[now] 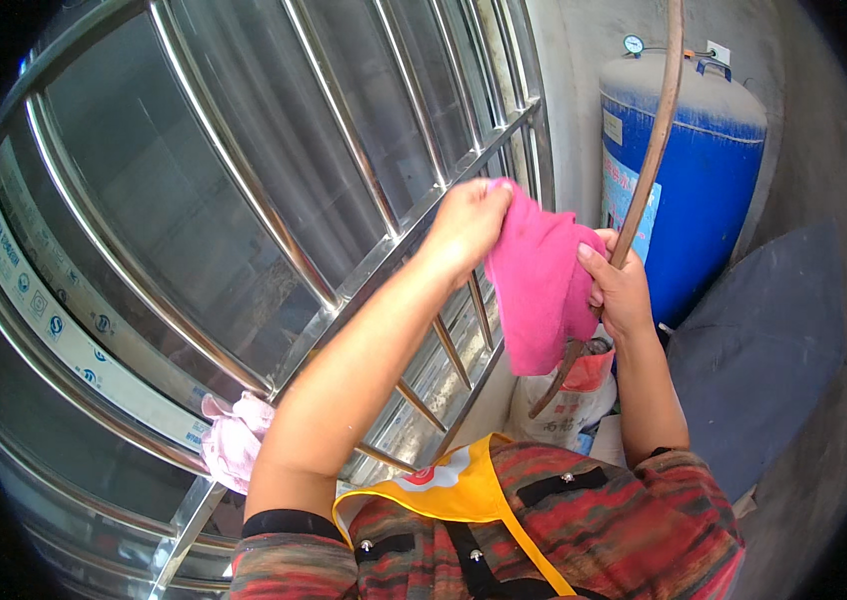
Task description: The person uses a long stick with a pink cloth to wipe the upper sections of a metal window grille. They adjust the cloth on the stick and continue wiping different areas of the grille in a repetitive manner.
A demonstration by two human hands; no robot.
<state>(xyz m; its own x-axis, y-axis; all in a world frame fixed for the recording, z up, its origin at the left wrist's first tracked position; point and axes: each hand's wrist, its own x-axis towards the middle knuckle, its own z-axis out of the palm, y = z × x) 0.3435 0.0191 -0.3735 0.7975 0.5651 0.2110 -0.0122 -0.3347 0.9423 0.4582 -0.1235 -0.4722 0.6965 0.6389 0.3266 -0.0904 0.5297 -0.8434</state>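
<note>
Both hands clench one bright pink cloth at the centre of the frame. The left hand pinches its top corner in a closed grip, while the right hand, at 3 o'clock of the cloth, clasps its other edge together with a thin brown stick that rises toward 12 o'clock and curves down below the hand. The cloth hangs between the two hands, just in front of a stainless-steel window grille whose bars sweep from 9 o'clock across to 1 o'clock. A second, paler pink rag is draped on the grille's lower rail at 7 o'clock. A blue pressure tank stands at 2 o'clock, with a white sack at its foot beside a dark slab at 4 o'clock.
</note>
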